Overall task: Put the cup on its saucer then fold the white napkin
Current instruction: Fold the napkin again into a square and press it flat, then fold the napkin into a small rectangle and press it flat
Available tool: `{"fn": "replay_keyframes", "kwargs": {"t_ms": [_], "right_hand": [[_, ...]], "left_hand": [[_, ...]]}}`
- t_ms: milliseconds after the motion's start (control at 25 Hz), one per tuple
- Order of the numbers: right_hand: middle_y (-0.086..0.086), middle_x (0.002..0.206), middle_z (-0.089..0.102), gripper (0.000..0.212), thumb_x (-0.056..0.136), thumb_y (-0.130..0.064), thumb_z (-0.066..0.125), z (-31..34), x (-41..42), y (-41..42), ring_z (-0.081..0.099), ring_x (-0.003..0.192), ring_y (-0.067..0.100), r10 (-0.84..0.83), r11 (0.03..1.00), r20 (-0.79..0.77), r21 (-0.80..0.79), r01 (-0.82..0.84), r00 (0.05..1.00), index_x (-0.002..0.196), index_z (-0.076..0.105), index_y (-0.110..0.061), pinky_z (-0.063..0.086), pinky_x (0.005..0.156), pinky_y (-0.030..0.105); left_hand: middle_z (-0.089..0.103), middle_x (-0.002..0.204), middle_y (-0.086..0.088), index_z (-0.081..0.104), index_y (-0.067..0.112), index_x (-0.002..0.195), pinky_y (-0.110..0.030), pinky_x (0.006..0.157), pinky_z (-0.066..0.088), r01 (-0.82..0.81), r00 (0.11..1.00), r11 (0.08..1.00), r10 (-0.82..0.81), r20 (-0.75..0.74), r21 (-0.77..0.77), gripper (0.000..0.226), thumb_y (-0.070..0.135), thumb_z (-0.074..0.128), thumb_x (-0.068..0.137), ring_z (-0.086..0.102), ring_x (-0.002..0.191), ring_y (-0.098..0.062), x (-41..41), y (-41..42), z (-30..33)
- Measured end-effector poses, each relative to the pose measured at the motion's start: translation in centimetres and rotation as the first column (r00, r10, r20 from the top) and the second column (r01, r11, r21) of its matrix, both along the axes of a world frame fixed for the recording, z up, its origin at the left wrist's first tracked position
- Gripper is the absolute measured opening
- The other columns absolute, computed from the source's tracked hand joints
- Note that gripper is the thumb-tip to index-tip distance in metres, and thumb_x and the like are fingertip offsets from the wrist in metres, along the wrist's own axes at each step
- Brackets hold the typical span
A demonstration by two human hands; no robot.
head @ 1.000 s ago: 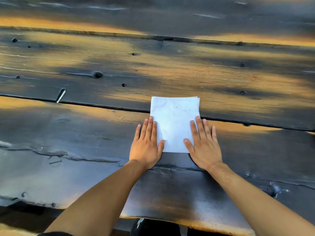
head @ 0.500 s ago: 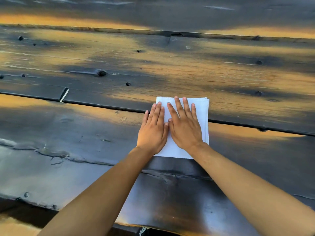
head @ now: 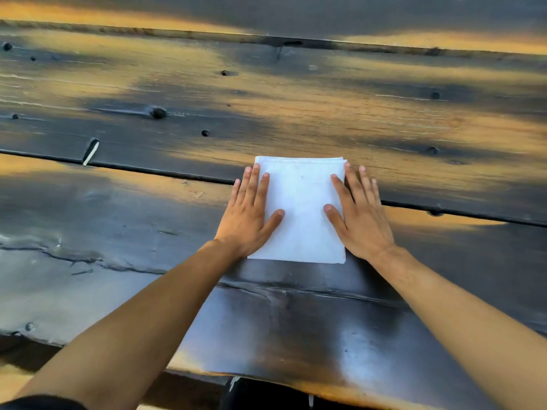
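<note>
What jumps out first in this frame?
The white napkin, folded into a neat rectangle, bright against the dark charred wooden table, just right of centre. Left hand and right hand lie flat with straight fingers on its left and right edges. No cup or saucer is in view.

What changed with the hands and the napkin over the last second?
Both hands swept inward to meet on the white napkin, then spread apart again: the left hand now lies flat on its left edge, the right hand on its right edge. Nothing was gripped. The napkin stayed folded on the dark wooden table.
</note>
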State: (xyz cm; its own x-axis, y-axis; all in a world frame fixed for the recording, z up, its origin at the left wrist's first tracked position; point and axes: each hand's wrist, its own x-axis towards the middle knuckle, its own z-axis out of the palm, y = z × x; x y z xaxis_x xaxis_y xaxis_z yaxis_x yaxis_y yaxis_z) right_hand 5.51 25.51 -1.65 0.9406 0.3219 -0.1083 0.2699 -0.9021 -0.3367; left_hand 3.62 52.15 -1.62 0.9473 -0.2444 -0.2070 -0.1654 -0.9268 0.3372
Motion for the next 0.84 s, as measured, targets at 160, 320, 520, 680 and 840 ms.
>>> {"fn": "replay_keyframes", "kwargs": {"t_ms": [160, 320, 520, 680, 840], "right_hand": [[0.013, 0.150, 0.048, 0.050, 0.091, -0.048, 0.064, 1.0, -2.9, -2.8, 0.031, 0.150, 0.028, 0.281, 0.926, 0.179, 0.207, -0.315, 0.943, 0.123, 0.064, -0.010, 0.022, 0.124, 0.051], [0.013, 0.131, 0.063, 0.039, 0.084, -0.042, 0.077, 0.9, -4.0, -4.2, 0.054, 0.132, 0.032, 0.471, 0.855, 0.252, 0.103, -0.508, 0.845, 0.106, 0.073, -0.010, 0.039, 0.114, 0.052], [0.004, 0.117, 0.074, 0.029, 0.089, -0.032, 0.076, 0.3, -4.1, -5.0, 0.068, 0.116, 0.025, 0.540, 0.811, 0.330, 0.042, -0.583, 0.774, 0.106, 0.077, -0.009, 0.054, 0.101, 0.046], [0.004, 0.110, 0.077, 0.017, 0.089, -0.020, 0.074, 0.1, -4.2, -4.7, 0.071, 0.112, 0.025, 0.534, 0.794, 0.420, 0.048, -0.606, 0.734, 0.101, 0.079, -0.009, 0.055, 0.099, 0.047], [0.006, 0.100, 0.078, 0.012, 0.088, -0.011, 0.070, 0.7, -4.2, -3.3, 0.074, 0.103, 0.023, 0.430, 0.849, 0.403, 0.124, -0.514, 0.808, 0.093, 0.078, -0.004, 0.055, 0.100, 0.048]], "left_hand": [[0.042, 0.151, -0.024, 0.057, -0.001, 0.128, -0.055, 0.122, 0.023, 0.318, 0.918, 0.944, -0.284, 0.279, -0.085, 0.065, 0.052, 0.060, 0.091, 0.030, 0.149, -0.038, -3.9, 2.7, 0.8], [0.066, 0.112, -0.019, 0.070, 0.000, 0.097, -0.051, 0.112, 0.041, 0.510, 0.785, 0.859, -0.484, 0.385, 0.041, 0.033, 0.033, 0.064, 0.094, 0.061, 0.116, -0.039, -5.9, 4.9, 0.8], [0.071, 0.110, -0.016, 0.074, -0.001, 0.100, -0.047, 0.103, 0.052, 0.561, 0.730, 0.818, -0.562, 0.389, 0.128, 0.029, 0.027, 0.067, 0.094, 0.065, 0.118, -0.035, -5.7, 5.5, 1.5], [0.073, 0.107, -0.018, 0.074, -0.003, 0.099, -0.047, 0.098, 0.055, 0.555, 0.702, 0.811, -0.575, 0.420, 0.184, 0.018, 0.013, 0.070, 0.091, 0.067, 0.117, -0.037, -5.7, 5.4, 2.0], [0.071, 0.101, -0.018, 0.071, -0.003, 0.089, -0.046, 0.096, 0.055, 0.486, 0.767, 0.860, -0.505, 0.397, 0.154, 0.016, 0.010, 0.062, 0.091, 0.069, 0.108, -0.037, -5.7, 4.4, 1.8]]}}
